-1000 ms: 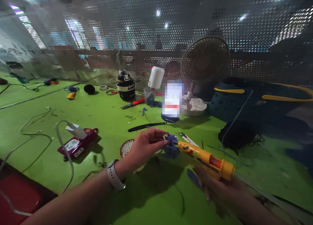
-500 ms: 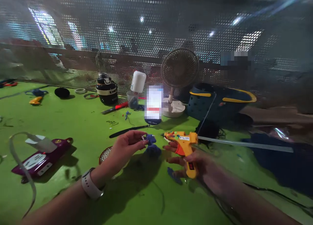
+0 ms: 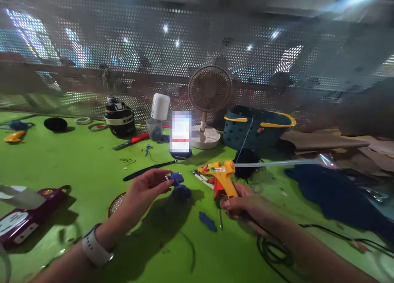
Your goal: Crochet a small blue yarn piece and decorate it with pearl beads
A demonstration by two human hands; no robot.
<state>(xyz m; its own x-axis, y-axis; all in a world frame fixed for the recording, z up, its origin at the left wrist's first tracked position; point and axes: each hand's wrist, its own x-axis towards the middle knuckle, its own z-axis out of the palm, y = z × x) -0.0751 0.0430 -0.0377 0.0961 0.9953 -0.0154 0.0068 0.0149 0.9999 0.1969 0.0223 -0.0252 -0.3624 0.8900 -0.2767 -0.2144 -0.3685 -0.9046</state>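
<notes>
My left hand (image 3: 143, 196), a white watch on its wrist, pinches a small blue crocheted piece (image 3: 177, 178) between thumb and fingertips. A rounded blue part shows just below the fingertips; whether it is joined on, I cannot tell. My right hand (image 3: 241, 203) is closed round the lower handle of a yellow hot glue gun (image 3: 226, 177), its nozzle pointing left toward the blue piece but apart from it. A long translucent glue stick (image 3: 280, 163) sticks out of the gun's rear. Below the gun, a flat blue crocheted strip (image 3: 207, 221) lies on the green table (image 3: 154, 254).
A phone (image 3: 181, 133) with a blurred screen stands ahead, beside a fan (image 3: 209, 90) and a dark blue basket (image 3: 255, 129). Black yarn (image 3: 246, 162) lies behind the gun. A purple power strip (image 3: 37, 209) is at left; a black cord (image 3: 273, 250) coils under my right forearm.
My view has swung right. My right hand's fingers, spread beside the glue gun before, are now gathered lower on its handle. My left hand keeps its pinch on the blue crocheted piece.
</notes>
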